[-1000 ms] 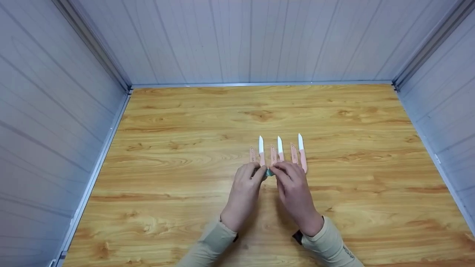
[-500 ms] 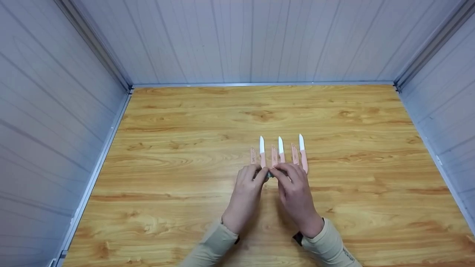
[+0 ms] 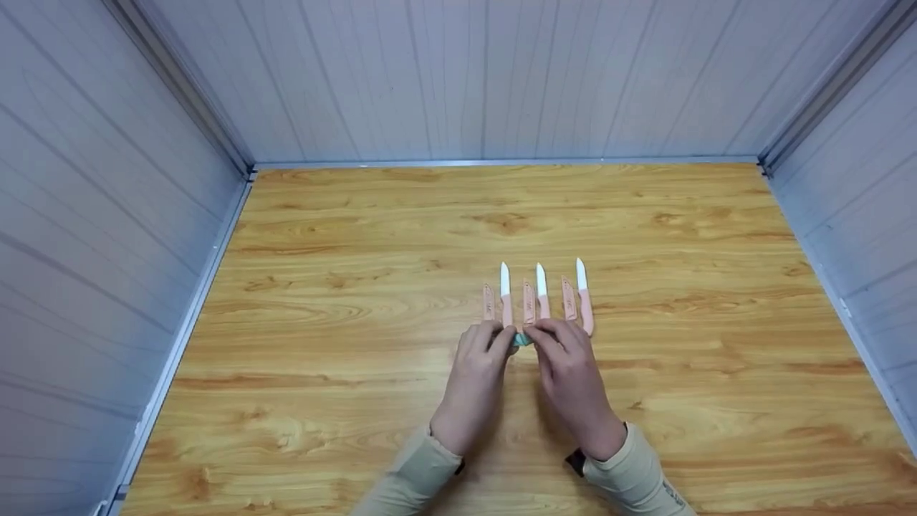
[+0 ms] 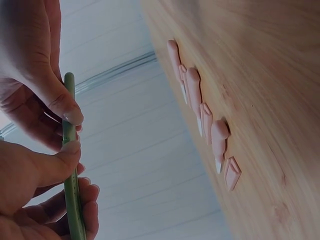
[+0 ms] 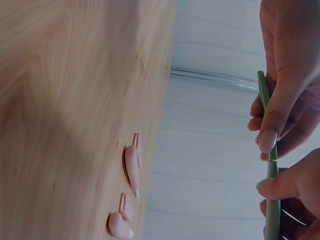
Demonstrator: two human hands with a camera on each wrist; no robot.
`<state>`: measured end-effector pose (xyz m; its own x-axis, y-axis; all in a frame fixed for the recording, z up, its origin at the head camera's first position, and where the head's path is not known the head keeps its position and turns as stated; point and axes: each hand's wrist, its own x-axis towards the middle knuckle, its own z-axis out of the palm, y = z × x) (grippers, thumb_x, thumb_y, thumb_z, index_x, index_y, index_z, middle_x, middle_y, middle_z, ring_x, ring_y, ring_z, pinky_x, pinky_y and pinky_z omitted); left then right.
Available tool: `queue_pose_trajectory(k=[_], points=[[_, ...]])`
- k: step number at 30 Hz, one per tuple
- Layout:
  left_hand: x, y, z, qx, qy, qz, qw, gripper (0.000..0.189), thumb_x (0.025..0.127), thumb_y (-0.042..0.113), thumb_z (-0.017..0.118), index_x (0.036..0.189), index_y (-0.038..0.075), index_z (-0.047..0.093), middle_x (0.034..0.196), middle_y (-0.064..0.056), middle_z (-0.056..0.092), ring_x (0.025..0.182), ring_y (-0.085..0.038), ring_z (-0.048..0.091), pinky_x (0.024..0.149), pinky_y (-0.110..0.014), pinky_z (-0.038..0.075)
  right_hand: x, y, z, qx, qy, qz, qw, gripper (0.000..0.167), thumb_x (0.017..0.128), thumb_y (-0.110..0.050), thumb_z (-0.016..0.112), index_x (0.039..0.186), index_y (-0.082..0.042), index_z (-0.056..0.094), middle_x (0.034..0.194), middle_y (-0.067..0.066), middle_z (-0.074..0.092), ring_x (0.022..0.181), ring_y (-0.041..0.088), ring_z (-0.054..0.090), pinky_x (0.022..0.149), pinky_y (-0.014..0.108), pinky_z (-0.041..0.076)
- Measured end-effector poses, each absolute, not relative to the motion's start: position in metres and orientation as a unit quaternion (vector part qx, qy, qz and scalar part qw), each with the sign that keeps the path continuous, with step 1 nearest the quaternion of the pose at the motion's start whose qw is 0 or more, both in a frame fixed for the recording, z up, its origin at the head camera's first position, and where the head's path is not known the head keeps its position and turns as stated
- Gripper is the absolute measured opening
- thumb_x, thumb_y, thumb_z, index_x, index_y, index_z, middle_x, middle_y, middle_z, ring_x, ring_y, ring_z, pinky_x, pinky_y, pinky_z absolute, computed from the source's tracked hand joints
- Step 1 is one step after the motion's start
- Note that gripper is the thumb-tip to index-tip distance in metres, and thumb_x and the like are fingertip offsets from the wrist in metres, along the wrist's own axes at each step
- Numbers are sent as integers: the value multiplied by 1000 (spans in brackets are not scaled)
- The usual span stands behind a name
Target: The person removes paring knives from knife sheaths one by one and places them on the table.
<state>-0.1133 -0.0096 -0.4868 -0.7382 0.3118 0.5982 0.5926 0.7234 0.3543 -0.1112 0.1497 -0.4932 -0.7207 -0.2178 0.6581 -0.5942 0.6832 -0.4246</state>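
Observation:
Both hands hold a slim green knife (image 3: 521,340) with its sheath on, mostly covered by fingers in the head view. In the left wrist view the green sheath (image 4: 75,202) is gripped by my left hand (image 4: 37,192). My right hand (image 4: 37,65) pinches the rounded handle (image 4: 69,85) just beyond. A seam between the two parts shows in the right wrist view, between my left hand (image 5: 290,95) and right hand (image 5: 300,185). No blade shows on the green knife. Beyond the fingertips lie three pink paring knives with white blades, including the rightmost knife (image 3: 583,297).
Three pink sheaths, one of them the left sheath (image 3: 488,301), lie alternating with the pink knives in a row on the wood-grain table (image 3: 322,251). Pale panel walls (image 3: 444,79) enclose the table at the back and both sides.
Both hands have drawn slightly toward the body, still close together. The green piece between the fingertips was nearly hidden half a second ago and shows more now. The pink knives and sheaths have stayed put.

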Motion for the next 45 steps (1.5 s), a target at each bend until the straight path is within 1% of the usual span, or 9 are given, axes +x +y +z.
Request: queue_pose_trajectory(k=[7, 13, 19, 25, 31, 38, 45], points=[[-113, -11, -487, -261, -888, -287, 246, 22, 86, 6, 67, 108, 1, 68, 101, -3, 56, 87, -18, 51, 76, -29, 44, -111, 152, -493, 231, -875, 336, 261, 26, 83, 11, 67, 106, 1, 70, 106, 7, 62, 101, 24, 56, 92, 37, 42], [-113, -11, -489, -264, -888, -291, 240, 21, 87, 7, 67, 107, 2, 68, 100, -2, 55, 86, -18, 50, 75, -28, 43, -114, 155, -493, 247, -871, 330, 269, 25, 81, 12, 68, 104, 0, 71, 104, 7, 62, 100, 24, 57, 90, 38, 43], [-113, -10, -489, -259, -890, -282, 246, 22, 87, 6, 67, 107, 1, 68, 99, -3, 55, 87, -18, 51, 75, -28, 44, -114, 156, -492, 248, -869, 332, 269, 24, 83, 11, 67, 104, 0, 71, 104, 7, 62, 100, 23, 57, 91, 38, 42], [-113, -10, -489, -267, -888, -278, 250, 20, 87, 6, 67, 106, 1, 67, 97, -3, 54, 85, -18, 51, 75, -29, 44, -115, 157, -492, 258, -862, 334, 279, 23, 82, 10, 68, 102, 1, 72, 102, 7, 63, 98, 23, 57, 90, 38, 42], [-113, -10, -488, -272, -891, -267, 247, 20, 88, 5, 66, 107, 1, 67, 98, -4, 54, 86, -19, 50, 76, -29, 44, -116, 159, -491, 256, -866, 334, 270, 22, 82, 9, 68, 102, -1, 72, 102, 6, 63, 98, 22, 57, 89, 37, 43], [-113, -9, -487, -265, -898, -251, 244, 22, 86, 3, 68, 108, 1, 68, 99, -5, 54, 88, -19, 51, 79, -30, 45, -116, 160, -490, 257, -867, 331, 270, 23, 82, 10, 69, 102, -1, 72, 102, 6, 63, 97, 22, 57, 86, 39, 44], [-114, -9, -486, -268, -900, -246, 238, 24, 85, 0, 68, 109, 3, 67, 101, -3, 55, 89, -19, 52, 82, -29, 45, -117, 161, -490, 252, -870, 334, 262, 21, 83, 8, 68, 101, -2, 72, 102, 5, 63, 97, 22, 57, 85, 38, 44]])
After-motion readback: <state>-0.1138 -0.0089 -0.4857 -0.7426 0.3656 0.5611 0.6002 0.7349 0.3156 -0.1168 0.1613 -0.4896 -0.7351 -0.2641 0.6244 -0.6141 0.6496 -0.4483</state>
